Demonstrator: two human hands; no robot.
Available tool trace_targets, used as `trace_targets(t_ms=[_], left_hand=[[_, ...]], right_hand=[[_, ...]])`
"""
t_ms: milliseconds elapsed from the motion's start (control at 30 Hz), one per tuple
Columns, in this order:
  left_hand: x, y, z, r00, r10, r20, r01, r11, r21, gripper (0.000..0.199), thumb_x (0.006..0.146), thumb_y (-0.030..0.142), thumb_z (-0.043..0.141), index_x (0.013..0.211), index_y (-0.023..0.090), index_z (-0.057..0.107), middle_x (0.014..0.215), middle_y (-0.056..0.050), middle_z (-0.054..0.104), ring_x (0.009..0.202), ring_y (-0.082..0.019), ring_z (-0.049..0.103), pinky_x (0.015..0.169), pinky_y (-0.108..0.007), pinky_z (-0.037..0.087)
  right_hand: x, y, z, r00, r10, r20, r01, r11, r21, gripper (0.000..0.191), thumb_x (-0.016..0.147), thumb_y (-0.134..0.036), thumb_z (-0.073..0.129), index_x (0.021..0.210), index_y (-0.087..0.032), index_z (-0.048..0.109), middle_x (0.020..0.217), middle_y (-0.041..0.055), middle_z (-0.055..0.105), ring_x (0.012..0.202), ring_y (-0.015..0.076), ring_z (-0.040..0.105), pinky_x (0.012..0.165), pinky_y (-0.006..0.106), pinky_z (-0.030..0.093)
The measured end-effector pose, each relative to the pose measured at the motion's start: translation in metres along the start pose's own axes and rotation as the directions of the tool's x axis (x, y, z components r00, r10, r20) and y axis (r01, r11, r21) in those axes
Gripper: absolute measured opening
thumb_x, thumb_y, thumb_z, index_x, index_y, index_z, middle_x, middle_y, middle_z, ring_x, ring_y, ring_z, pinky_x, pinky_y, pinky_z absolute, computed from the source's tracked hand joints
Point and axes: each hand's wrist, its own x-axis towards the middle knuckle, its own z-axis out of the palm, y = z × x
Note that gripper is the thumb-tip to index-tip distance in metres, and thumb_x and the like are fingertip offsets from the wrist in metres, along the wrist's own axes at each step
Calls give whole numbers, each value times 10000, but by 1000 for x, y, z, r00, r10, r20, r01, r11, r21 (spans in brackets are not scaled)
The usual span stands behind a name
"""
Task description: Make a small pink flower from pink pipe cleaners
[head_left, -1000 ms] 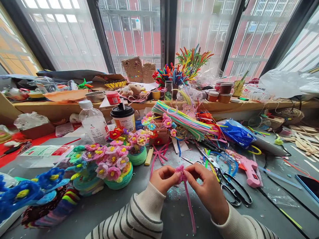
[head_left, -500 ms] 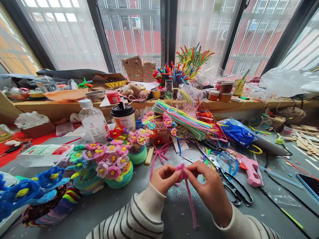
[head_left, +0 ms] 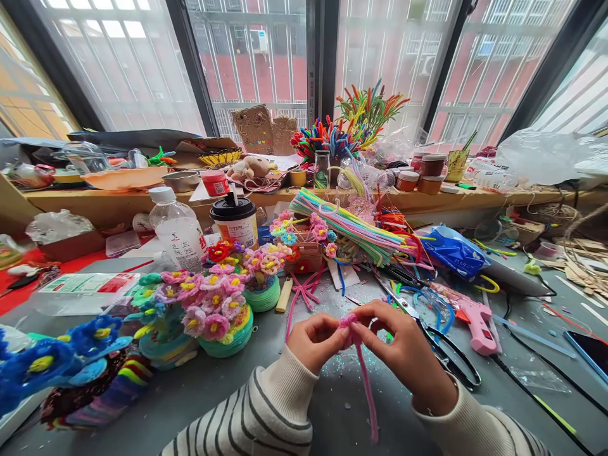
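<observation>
Both hands meet over the front middle of the desk around a pink pipe cleaner [head_left: 366,392]. My left hand [head_left: 314,341] pinches the bunched, looped top of it between thumb and forefinger. Closed on the same bunch from the other side is my right hand [head_left: 401,348], its fingertips partly hiding the loops. One straight pink end hangs down below the fingers. Just behind the left hand lie more pink pipe cleaners [head_left: 304,292], crossed in a star shape. Black-handled scissors [head_left: 451,358] lie right of my right hand.
Pipe-cleaner flower pots [head_left: 228,335] crowd the left, near a plastic bottle [head_left: 177,231] and a lidded cup [head_left: 235,221]. A pipe-cleaner bundle [head_left: 346,225] lies behind the hands. To the right are a pink glue gun [head_left: 477,323], a blue packet [head_left: 453,252] and a phone [head_left: 589,351].
My right hand has shifted slightly up and its wrist to the right, with its fingers curled further over the pink bunch. The hanging end has swung slightly right and lower.
</observation>
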Motion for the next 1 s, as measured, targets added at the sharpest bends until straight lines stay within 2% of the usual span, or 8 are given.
trace_targets(t_ms=[167, 400, 533, 700, 800, 900, 1000], left_hand=[[1, -3, -1, 1000, -6, -20, 6, 1000, -3, 221, 461, 302, 692, 529, 112, 601, 437, 1, 565, 439, -90, 496, 472, -216, 397], [4, -6, -3, 1000, -17, -7, 16, 1000, -11, 230, 477, 315, 684, 532, 110, 597, 436, -4, 564, 435, -93, 495, 472, -225, 395], [4, -7, -5, 999, -36, -2, 36, 999, -33, 250, 464, 331, 690, 527, 113, 583, 434, -2, 562, 430, -96, 495, 464, -230, 396], [5, -8, -5, 999, -49, -17, 48, 998, -50, 267, 445, 337, 698, 527, 114, 576, 449, -2, 568, 437, -98, 500, 478, -240, 409], [6, -9, -6, 999, -44, -13, 43, 997, -58, 267, 454, 331, 697, 547, 111, 575, 454, -2, 570, 437, -99, 502, 470, -242, 409], [8, -8, -7, 996, -89, -19, 87, 990, -112, 277, 451, 330, 701, 558, 112, 568, 467, -2, 577, 444, -106, 514, 481, -259, 423], [9, -6, -9, 989, -145, -15, 140, 975, -173, 293, 426, 327, 713, 549, 113, 556, 460, 2, 574, 442, -107, 522, 485, -259, 427]], right_hand=[[0, -1, 0, 998, -50, -27, 47, 992, -116, 95, 737, -220, 481, 722, -182, 567, 666, 18, 577, 626, 141, 515, 557, 258, 418], [-2, 0, 5, 984, -157, -80, 140, 973, -184, 100, 740, -174, 472, 734, -200, 569, 689, 20, 580, 663, 148, 526, 575, 250, 427], [-3, 4, 9, 954, -271, -125, 232, 938, -259, 121, 739, -149, 475, 784, -211, 569, 721, 26, 579, 709, 155, 527, 626, 268, 435], [-5, 8, 10, 898, -435, -69, 380, 844, -380, 169, 744, -100, 465, 849, -191, 560, 751, 42, 594, 725, 164, 512, 663, 294, 425], [-5, 10, 8, 910, -410, -67, 355, 851, -387, 168, 743, -117, 470, 866, -191, 559, 768, 47, 590, 743, 174, 513, 683, 315, 417], [-5, 12, 4, 925, -363, -114, 300, 879, -371, 200, 748, -145, 462, 928, -195, 532, 819, 57, 580, 784, 183, 510, 702, 336, 413], [-5, 12, -1, 909, -405, -99, 338, 856, -391, 219, 741, -133, 463, 943, -197, 519, 826, 53, 575, 792, 174, 506, 702, 324, 419]])
